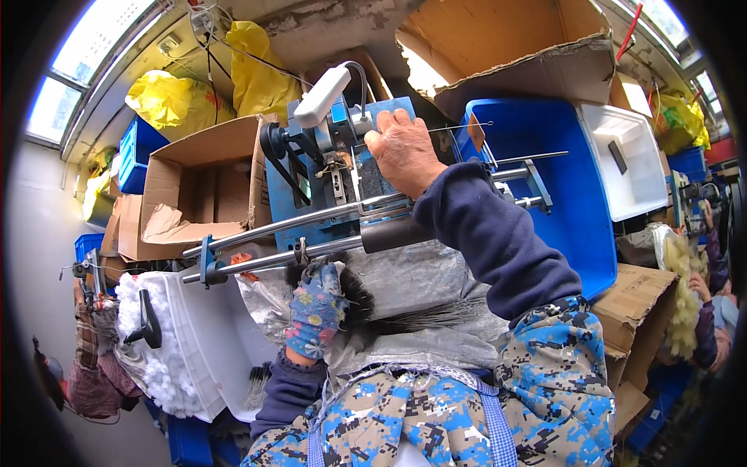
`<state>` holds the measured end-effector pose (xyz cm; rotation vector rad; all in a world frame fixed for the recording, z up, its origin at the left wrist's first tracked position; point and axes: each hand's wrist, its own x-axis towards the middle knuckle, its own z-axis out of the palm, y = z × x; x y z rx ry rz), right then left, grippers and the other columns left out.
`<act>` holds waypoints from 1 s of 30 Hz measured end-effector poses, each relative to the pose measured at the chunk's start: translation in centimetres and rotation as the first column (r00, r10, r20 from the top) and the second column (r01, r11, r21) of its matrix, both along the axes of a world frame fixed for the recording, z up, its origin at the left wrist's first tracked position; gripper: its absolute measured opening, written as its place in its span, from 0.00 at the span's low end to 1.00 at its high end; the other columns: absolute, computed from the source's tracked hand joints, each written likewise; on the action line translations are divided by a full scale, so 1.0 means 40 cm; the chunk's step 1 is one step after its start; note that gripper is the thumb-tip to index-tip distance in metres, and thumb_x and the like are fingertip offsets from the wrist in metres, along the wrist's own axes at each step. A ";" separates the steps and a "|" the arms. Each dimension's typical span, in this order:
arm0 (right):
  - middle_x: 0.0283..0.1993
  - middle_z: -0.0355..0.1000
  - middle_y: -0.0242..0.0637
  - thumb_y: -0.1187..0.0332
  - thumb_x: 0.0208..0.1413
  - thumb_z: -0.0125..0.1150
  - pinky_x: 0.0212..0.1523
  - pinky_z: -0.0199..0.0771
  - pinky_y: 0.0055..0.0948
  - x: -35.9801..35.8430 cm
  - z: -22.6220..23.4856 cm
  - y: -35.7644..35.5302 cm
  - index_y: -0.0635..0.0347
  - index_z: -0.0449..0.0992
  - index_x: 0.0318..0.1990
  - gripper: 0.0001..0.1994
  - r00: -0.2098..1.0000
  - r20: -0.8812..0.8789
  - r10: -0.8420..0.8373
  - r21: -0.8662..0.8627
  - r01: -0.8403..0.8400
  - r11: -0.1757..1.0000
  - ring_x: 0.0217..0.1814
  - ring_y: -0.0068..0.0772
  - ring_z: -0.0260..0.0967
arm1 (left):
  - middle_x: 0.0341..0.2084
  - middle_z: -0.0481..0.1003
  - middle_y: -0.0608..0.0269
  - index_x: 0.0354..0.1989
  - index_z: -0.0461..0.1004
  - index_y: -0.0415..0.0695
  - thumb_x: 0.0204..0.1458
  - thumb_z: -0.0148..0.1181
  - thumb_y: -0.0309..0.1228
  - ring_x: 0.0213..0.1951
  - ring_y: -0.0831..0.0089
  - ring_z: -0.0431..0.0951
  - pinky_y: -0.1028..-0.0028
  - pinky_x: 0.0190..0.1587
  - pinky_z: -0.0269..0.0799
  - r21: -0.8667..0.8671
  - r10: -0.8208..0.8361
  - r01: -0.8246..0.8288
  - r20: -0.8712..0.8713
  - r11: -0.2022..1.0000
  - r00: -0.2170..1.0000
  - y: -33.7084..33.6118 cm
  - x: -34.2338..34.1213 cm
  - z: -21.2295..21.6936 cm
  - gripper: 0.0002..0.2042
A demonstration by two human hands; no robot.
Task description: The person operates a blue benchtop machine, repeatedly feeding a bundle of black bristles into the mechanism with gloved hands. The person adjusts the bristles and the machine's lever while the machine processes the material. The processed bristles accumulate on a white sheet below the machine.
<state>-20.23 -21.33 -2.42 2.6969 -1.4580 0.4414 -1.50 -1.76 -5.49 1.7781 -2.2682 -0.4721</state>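
A patterned blue glove covers my left hand (315, 311), which is closed around a black-bristled brush (356, 300) just below the metal rails. Dark bristles show on both sides of the glove; the brush's core is hidden. My bare right hand (405, 152) is over the blue bench machine (299, 183), its fingers curled around a thin metal wire (463, 126). The wire sticks out to the right and ends in a small loop. Two shiny rails (284, 223) with a dark sleeve (393, 233) cross in front of the machine. Loose dark bristles (424, 317) lie on the silvery sheet (436, 272) at my lap.
An open cardboard box (198, 156) stands left of the machine, a large blue bin (576, 194) right. A white tub (210, 342) with fluffy white pieces is at lower left. A white lamp head (322, 96) overhangs the machine. Other people work at both far sides.
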 end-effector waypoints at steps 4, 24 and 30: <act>0.37 0.66 0.41 0.73 0.45 0.51 0.39 0.64 0.39 0.018 -0.036 -0.009 0.58 0.74 0.29 0.05 1.000 0.011 -0.005 -0.021 0.005 1.000 0.43 0.43 0.63 | 0.41 0.71 0.52 0.50 0.66 0.44 0.37 0.58 0.23 0.43 0.51 0.70 0.61 0.44 0.68 -0.092 0.012 -0.009 0.036 0.996 0.999 0.013 0.018 0.043 0.26; 0.33 0.70 0.39 0.73 0.44 0.51 0.35 0.66 0.38 0.023 -0.053 -0.013 0.58 0.72 0.29 0.05 0.995 0.093 0.034 0.026 -0.037 0.999 0.39 0.42 0.66 | 0.30 0.73 0.49 0.55 0.58 0.46 0.44 0.55 0.14 0.27 0.71 0.76 0.78 0.23 0.76 -0.083 0.101 -0.453 -0.925 0.888 0.367 0.026 0.019 0.168 0.28; 0.32 0.72 0.39 0.71 0.46 0.51 0.45 0.60 0.42 0.023 -0.066 -0.028 0.57 0.75 0.31 0.06 0.991 0.132 -0.028 0.115 0.013 0.993 0.41 0.41 0.67 | 0.30 0.73 0.49 0.54 0.61 0.46 0.45 0.54 0.13 0.27 0.71 0.76 0.78 0.25 0.75 0.025 0.148 -0.383 -0.944 0.923 0.294 0.026 0.001 0.161 0.26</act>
